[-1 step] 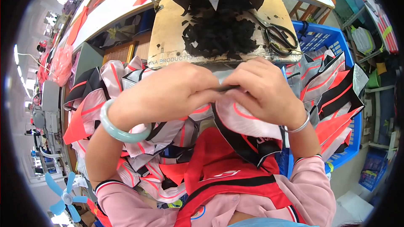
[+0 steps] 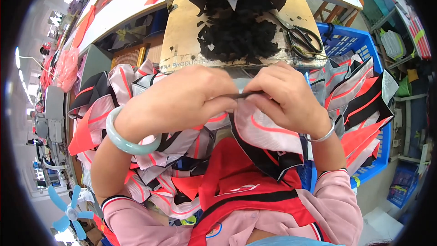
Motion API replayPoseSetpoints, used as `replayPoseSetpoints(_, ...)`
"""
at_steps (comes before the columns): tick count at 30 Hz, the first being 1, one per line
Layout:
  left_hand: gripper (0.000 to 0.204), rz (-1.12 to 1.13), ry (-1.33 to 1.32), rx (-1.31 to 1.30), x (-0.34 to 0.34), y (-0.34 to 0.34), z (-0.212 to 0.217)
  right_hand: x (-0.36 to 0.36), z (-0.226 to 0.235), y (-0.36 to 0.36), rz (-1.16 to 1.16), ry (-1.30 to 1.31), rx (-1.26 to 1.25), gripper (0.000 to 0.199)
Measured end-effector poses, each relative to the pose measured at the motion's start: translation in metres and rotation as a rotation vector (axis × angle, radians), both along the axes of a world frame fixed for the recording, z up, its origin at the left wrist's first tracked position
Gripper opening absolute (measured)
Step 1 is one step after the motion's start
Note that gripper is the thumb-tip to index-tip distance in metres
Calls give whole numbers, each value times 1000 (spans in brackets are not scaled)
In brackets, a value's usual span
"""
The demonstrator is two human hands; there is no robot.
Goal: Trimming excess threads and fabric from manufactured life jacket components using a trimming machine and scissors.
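On the left side, a loose pile of striped fabric panels point(image 2: 189, 143) is lying in overlapping folds around the left forearm; being so slack, it could be snagging on the pale green bangle point(image 2: 132, 145) if that arm swings low. The left hand point(image 2: 182, 95) is pinching one end of a narrow black strip point(image 2: 244, 95), thumb and fingers closed on it. Beyond, black fabric scraps point(image 2: 236, 41) are heaping on the worn counter point(image 2: 182, 32); a brushing knuckle could be sending some down onto the work. Between the hands, the strip is running level, and a white panel point(image 2: 268, 130) with coral lines and a black border is hanging just below; whether they are joined, I cannot tell. The right hand point(image 2: 289, 95) is gripping the other end, fingers closed; uneven tugging could be twisting the strip or slipping it free. Farther right, black-handled scissors point(image 2: 291, 29) are resting near the counter's edge, where a bump could be knocking them off, and a blue basket point(image 2: 385, 152) is holding more panels.
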State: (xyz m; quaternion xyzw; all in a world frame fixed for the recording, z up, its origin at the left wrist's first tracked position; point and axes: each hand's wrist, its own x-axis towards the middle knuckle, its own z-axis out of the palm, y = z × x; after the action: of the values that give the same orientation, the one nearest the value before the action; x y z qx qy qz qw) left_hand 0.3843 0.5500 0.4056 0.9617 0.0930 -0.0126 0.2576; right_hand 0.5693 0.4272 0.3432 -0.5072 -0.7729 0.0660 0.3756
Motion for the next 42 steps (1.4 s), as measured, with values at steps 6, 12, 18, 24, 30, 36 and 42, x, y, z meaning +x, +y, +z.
replayPoseSetpoints(6, 31, 286, -35, 292, -25, -37, -19, 17, -21, 2, -198, 132, 37, 10)
replayPoseSetpoints(12, 28, 10, 42, -549, -26, 24, 23, 34, 12, -3, -11, 306, -34, 10)
replayPoseSetpoints(18, 32, 75, 113, -602, 7, 98, 15, 38, 8, 33, -197, 607, -247, 21)
replayPoseSetpoints(24, 37, 521, -150, -841, 12, 113, -32, 50, -6, 71, -297, 485, -247, 23)
replayPoseSetpoints(30, 29, 499, -114, -918, 17, 142, -36, 59, -7, 98, -313, 445, -261, 26)
replayPoseSetpoints(36, 31, 550, -127, -845, 24, 146, -33, 64, -11, 109, -294, 499, -283, 28)
replayPoseSetpoints(42, 35, 578, -226, -840, 22, 150, -33, 65, -11, 113, -313, 541, -273, 29)
